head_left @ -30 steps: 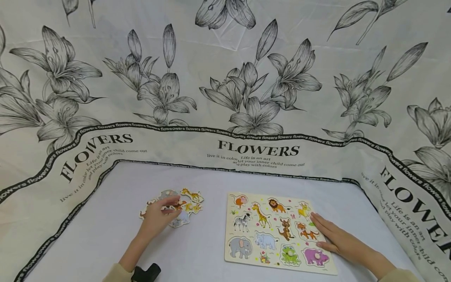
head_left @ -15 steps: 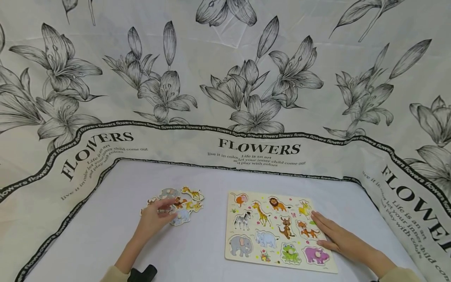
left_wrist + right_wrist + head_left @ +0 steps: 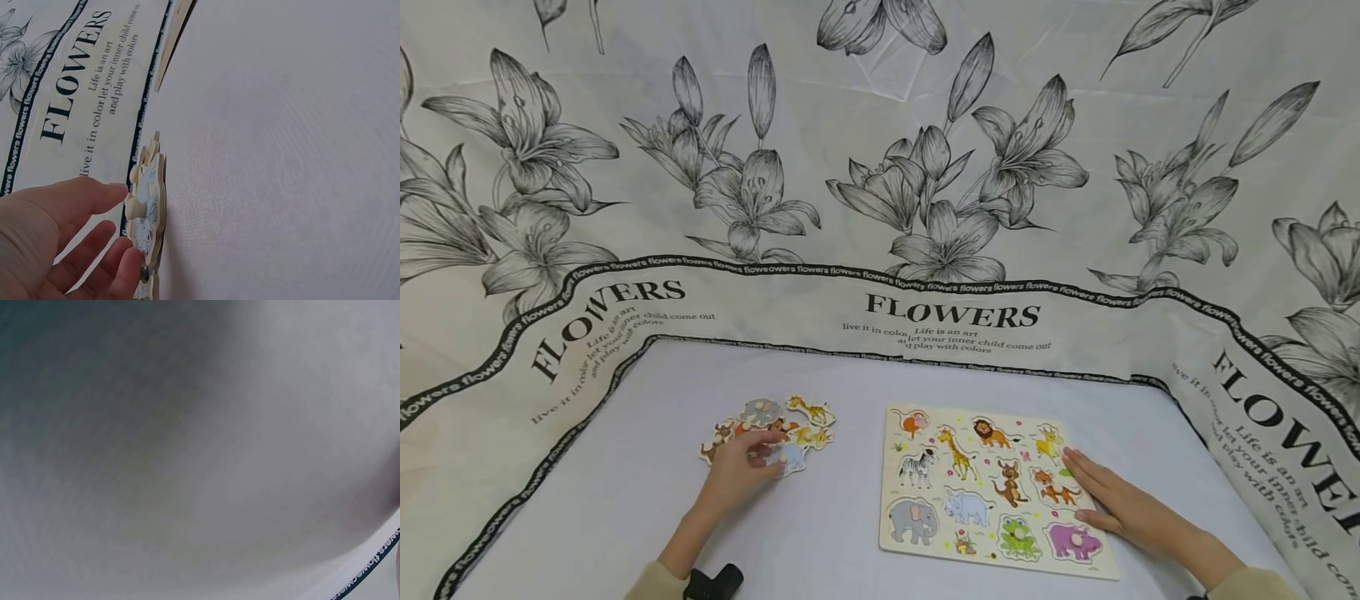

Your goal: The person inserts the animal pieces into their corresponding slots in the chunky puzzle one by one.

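Note:
A heap of wooden animal puzzle pieces lies on the left of the table, among them an elephant piece [image 3: 761, 412], a giraffe piece [image 3: 810, 409] and a blue rhino piece [image 3: 788, 457]. Over the near side of this heap hovers my left hand [image 3: 737, 477], its fingers loosely bent. In the left wrist view the thumb [image 3: 103, 195] is right at the knob [image 3: 134, 207] of a pale blue piece, with the other fingers below it. My right hand [image 3: 1118, 510] lies with extended fingers on the right edge of the wooden puzzle board [image 3: 992, 565].
A purple hippo [image 3: 1073, 542] with a knob and a green frog [image 3: 1019, 538] sit in the board's lower right. White cloth [image 3: 625, 500] covers the table, and a flower-printed curtain [image 3: 790, 308] surrounds it. The right wrist view is mostly blurred cloth.
My left hand has shifted slightly right and toward me, lower over the blue rhino piece, uncovering more pieces on the left of the heap. The right hand stays on the board.

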`<state>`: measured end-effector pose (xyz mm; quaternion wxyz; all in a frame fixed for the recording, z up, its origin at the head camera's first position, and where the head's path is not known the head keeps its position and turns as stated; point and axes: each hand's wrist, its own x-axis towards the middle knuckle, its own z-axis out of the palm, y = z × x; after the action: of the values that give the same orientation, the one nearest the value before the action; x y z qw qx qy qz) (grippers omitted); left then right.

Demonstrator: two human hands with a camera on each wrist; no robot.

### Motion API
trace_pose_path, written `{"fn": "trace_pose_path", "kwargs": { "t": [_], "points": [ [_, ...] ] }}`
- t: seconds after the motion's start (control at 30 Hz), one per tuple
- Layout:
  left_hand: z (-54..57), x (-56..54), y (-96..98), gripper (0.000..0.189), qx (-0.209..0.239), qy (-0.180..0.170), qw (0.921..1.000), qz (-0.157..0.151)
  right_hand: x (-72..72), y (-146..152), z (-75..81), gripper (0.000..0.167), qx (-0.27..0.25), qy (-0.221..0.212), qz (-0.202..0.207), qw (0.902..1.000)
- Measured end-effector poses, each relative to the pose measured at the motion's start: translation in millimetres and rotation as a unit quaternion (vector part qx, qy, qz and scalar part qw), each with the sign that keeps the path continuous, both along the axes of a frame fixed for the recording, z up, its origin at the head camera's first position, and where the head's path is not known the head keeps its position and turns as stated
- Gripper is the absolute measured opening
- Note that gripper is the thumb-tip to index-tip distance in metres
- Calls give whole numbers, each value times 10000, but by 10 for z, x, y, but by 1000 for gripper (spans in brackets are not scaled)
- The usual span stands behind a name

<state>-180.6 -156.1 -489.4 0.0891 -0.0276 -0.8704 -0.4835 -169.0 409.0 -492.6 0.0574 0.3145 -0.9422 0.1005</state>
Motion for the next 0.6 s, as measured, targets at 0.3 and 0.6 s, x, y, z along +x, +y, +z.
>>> {"fn": "trace_pose_path", "kwargs": {
  "t": [0.3, 0.6],
  "points": [
    [-5, -20, 50, 35, -407, 20, 9991, 136, -5, 8, -8, 73, -23, 43, 42, 10000],
    [-28, -37, 66, 34, -630, 55, 9979, 139, -3, 2, -6, 73, 6, 97, 42, 9999]
  ]
}}
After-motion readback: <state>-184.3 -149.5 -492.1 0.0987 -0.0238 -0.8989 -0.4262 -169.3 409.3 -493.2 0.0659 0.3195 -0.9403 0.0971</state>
